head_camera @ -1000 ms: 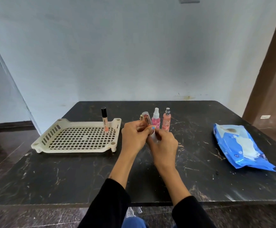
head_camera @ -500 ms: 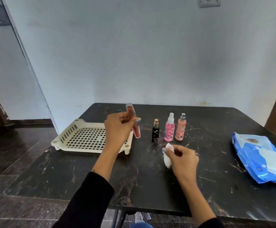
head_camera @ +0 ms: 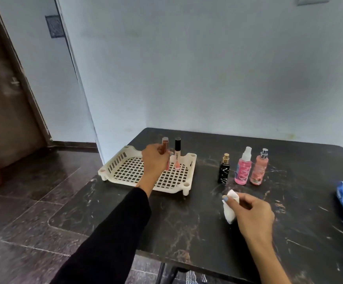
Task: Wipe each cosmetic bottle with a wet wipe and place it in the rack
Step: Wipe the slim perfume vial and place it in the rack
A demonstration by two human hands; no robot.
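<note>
Your left hand (head_camera: 155, 160) curls round brown tube (head_camera: 165, 153), upright, over rack (head_camera: 183, 184), just beside pink tube (head_camera: 177, 155) already standing there. Tube thin, light, hard, maybe slippery from wipe. Tall and easy to tip, so hold at middle, set bottom flat on grid.

Your right hand (head_camera: 252, 214) pinches wet wipe (head_camera: 230, 208), soft and floppy, above counter (head_camera: 187, 222).

At 1 o'clock from wipe: black bottle (head_camera: 223, 171), pink spray bottle (head_camera: 242, 168), peach spray bottle (head_camera: 258, 168). Black one looks like glass; grab its body, not its cap.
</note>
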